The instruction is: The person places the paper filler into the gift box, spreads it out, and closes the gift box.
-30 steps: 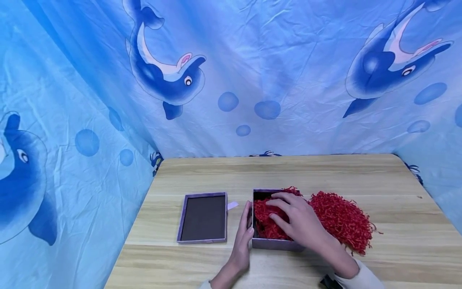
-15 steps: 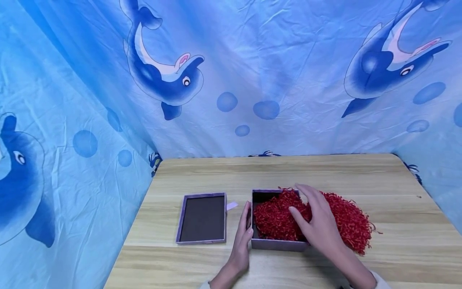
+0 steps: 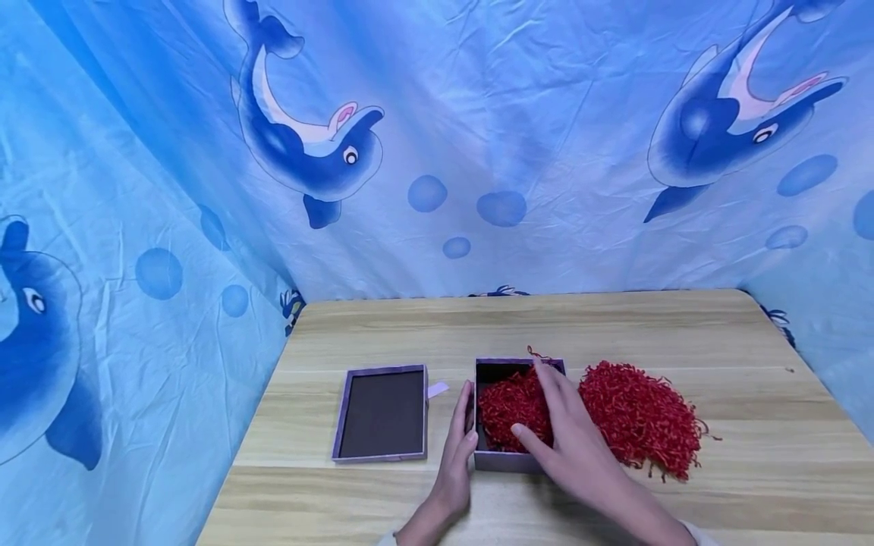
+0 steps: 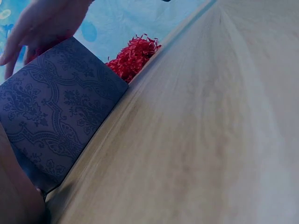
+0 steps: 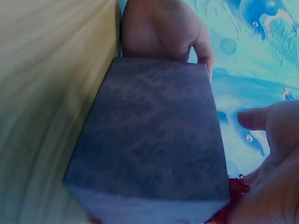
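Observation:
A patterned purple-grey box (image 3: pixel 508 461) with a dark inside stands on the table. Red shredded paper (image 3: pixel 508 409) fills much of it, leaving the dark back corner bare. My left hand (image 3: pixel 452 462) rests along the box's left wall with its fingers straight. Over the right part of the box, my right hand (image 3: pixel 570 440) touches the paper, thumb spread from its extended fingers. Part of the paper and the right wall are hidden beneath it. In the right wrist view the box (image 5: pixel 149 130) lies between the left hand (image 5: pixel 163 30) and the right hand (image 5: pixel 280 154).
Right of the box lies a loose pile of red shredded paper (image 3: pixel 642 421). The box lid (image 3: pixel 382 415), dark inside and with a light ribbon tab (image 3: pixel 438 389), lies at left on the wooden table (image 3: pixel 382 334). A blue dolphin-print curtain (image 3: pixel 423 114) hangs behind.
My right hand lifted away to the right of the paper in the box, then came back left and down onto it. The paper inside has shifted and fluffed. My left hand stayed put.

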The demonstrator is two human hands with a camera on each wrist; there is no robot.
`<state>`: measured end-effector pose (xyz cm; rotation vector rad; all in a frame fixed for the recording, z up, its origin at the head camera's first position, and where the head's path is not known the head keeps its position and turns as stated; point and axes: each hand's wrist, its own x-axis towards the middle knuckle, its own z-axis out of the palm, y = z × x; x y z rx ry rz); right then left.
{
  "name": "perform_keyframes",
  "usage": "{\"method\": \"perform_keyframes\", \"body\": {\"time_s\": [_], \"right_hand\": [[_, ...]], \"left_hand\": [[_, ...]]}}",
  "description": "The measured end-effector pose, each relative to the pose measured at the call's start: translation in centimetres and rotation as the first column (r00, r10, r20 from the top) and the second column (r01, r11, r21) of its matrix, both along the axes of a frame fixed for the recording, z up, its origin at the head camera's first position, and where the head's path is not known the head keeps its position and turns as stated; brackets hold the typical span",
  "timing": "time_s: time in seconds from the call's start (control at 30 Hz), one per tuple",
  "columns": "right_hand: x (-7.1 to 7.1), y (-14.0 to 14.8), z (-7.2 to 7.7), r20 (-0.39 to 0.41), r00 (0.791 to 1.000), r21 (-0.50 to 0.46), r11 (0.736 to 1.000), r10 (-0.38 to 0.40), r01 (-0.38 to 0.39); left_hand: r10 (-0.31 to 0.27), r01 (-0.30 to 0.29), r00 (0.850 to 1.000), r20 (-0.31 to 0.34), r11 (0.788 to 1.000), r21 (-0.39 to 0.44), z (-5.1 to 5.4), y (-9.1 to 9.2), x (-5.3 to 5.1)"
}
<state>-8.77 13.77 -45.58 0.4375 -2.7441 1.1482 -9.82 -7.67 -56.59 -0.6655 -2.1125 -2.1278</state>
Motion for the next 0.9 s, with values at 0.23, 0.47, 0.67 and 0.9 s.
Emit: {"method": "perform_keyframes", "body": {"time_s": [0.23,0.47,0.67,0.9], "right_hand": [[-1.5,-1.9,0.2,0.244,0.962,0.038,0.99,0.122,-0.136],[-3.4,-2.6,0.2,0.444,0.854,-0.006,0.954,0.272,-0.3],[-3.4,-2.3,0.6,0.448,0.85,-0.007,0.952,0.275,-0.305],[-2.7,-1.3,1.4,0.262,0.938,0.033,0.969,0.226,-0.243]], "left_hand": [[-0.005,0.004,0.999,0.053,1.0,0.027,0.2,0.0,0.1],[0.013,-0.012,0.997,0.081,1.0,-0.011,0.4,0.2,0.2],[0.001,-0.001,0.999,0.042,1.0,0.0,0.2,0.2,0.0],[-0.02,0.019,0.999,0.042,1.0,0.024,0.1,0.0,0.0]]}}
